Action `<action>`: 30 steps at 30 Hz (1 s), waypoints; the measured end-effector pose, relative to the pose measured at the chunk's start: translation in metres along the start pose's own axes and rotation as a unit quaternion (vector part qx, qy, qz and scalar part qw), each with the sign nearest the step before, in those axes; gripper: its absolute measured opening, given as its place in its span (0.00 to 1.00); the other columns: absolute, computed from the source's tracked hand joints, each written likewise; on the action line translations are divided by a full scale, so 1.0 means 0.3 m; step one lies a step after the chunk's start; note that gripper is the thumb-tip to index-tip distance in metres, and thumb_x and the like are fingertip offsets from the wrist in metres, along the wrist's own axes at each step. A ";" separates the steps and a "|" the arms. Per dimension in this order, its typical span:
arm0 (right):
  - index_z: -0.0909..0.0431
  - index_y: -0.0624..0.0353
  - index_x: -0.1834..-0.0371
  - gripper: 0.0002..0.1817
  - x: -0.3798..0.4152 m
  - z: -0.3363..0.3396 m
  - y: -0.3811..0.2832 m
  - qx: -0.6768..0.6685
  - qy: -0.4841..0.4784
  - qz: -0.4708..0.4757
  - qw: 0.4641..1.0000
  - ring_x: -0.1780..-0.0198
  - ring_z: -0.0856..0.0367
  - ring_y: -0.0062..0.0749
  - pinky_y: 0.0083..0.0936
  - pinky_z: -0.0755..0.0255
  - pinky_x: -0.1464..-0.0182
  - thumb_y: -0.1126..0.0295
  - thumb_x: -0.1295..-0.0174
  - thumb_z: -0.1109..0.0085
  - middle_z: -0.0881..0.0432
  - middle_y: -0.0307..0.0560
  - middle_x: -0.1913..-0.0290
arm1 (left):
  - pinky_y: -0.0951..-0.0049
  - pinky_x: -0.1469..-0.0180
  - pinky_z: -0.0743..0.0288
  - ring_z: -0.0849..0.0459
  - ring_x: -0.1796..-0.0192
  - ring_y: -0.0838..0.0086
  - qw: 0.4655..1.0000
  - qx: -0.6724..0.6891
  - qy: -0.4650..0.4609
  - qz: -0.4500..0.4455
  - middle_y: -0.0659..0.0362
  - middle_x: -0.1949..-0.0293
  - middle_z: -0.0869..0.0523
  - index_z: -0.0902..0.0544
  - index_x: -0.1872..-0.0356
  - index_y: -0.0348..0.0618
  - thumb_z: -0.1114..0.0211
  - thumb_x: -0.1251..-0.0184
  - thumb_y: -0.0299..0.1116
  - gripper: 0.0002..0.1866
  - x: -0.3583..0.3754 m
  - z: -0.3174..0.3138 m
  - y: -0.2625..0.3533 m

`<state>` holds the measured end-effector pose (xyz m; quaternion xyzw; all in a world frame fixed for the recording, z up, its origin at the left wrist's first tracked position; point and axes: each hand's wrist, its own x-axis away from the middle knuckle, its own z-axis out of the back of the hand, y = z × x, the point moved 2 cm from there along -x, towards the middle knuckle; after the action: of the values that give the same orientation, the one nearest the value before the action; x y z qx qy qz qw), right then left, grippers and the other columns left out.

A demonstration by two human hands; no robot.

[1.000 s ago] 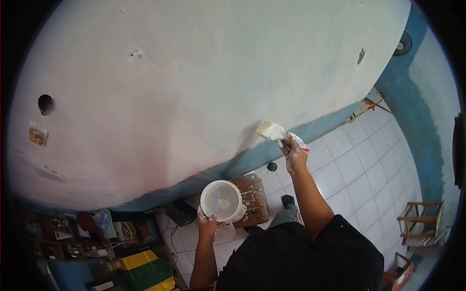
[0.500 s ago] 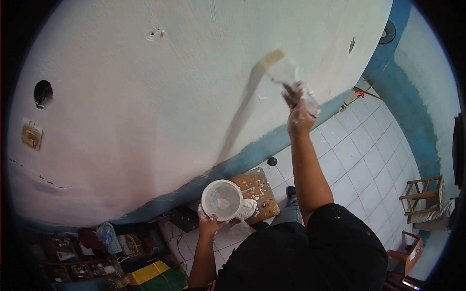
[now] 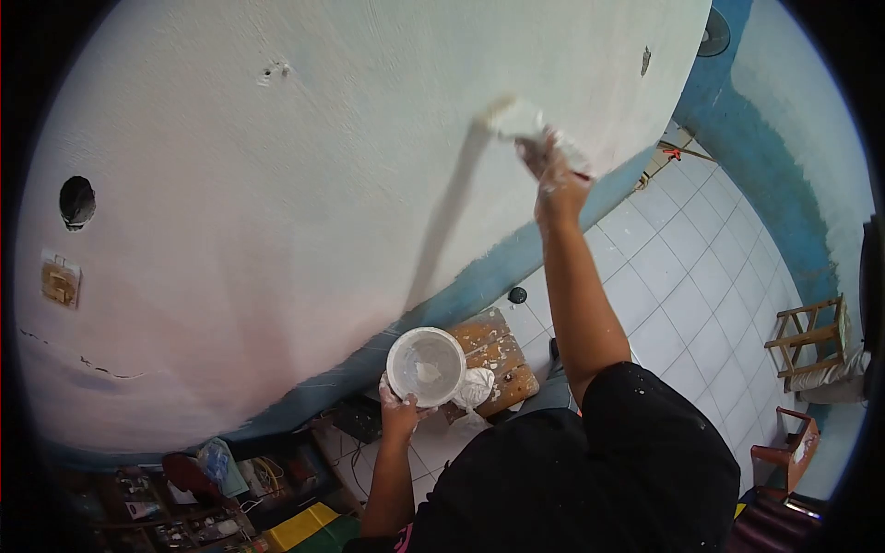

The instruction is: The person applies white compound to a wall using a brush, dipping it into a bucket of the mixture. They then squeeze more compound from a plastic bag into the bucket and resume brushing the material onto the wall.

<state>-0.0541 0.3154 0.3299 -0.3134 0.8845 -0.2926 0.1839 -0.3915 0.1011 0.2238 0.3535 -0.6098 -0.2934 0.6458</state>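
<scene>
My right hand [image 3: 559,184], smeared with white, is closed around the handle of a wide paintbrush [image 3: 522,116]. The brush is blurred by motion, its pale bristles close to the wall [image 3: 359,157], and it casts a long shadow there. Lower down, my left hand [image 3: 398,415] grips the side of a white plastic bucket [image 3: 395,361]. White material coats the inside of the bucket, with a patch at its bottom. White specks mark the fingers of both hands.
Beneath the bucket stands a paint-spotted wooden bench [image 3: 493,355] with a white plastic bag [image 3: 474,388]. A cluttered shelf [image 3: 138,479] is at lower left. On the tiled floor [image 3: 664,267] to the right are a wooden stool [image 3: 807,341] and a red chair [image 3: 788,452].
The view has shifted a little, so the wall marks sit further left. The brush has changed its tilt against the wall. My left hand keeps its hold on the bucket.
</scene>
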 end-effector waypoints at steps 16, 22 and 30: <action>0.27 0.71 0.59 0.16 0.031 0.257 0.200 0.080 0.075 -0.096 0.989 0.66 0.19 0.32 0.30 0.20 0.67 0.69 0.43 0.40 0.21 0.52 0.66 | 0.64 0.66 0.16 0.20 0.54 0.56 0.999 -0.017 0.014 0.026 0.45 0.41 0.37 0.59 0.34 0.53 0.59 0.41 0.14 0.35 -0.019 -0.034 -0.010; 0.30 0.70 0.53 0.18 -0.087 -0.020 -0.120 -0.105 -0.038 -0.003 0.994 0.62 0.18 0.44 0.36 0.22 0.61 0.67 0.40 0.43 0.20 0.55 0.63 | 0.64 0.66 0.16 0.19 0.55 0.57 1.000 -0.013 -0.001 0.008 0.45 0.41 0.36 0.59 0.34 0.53 0.59 0.40 0.14 0.35 -0.049 -0.083 -0.010; 0.25 0.66 0.59 0.12 0.096 0.523 0.371 0.164 0.078 -0.130 0.975 0.66 0.18 0.32 0.27 0.21 0.68 0.69 0.39 0.45 0.19 0.52 0.64 | 0.62 0.65 0.16 0.20 0.54 0.55 0.999 -0.024 -0.014 0.017 0.44 0.42 0.37 0.59 0.35 0.52 0.59 0.40 0.14 0.35 -0.060 -0.130 -0.018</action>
<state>-0.0452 0.3036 0.1360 -0.3677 0.7877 -0.4787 0.1232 -0.3538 0.1164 0.2087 0.3238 -0.6177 -0.3020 0.6499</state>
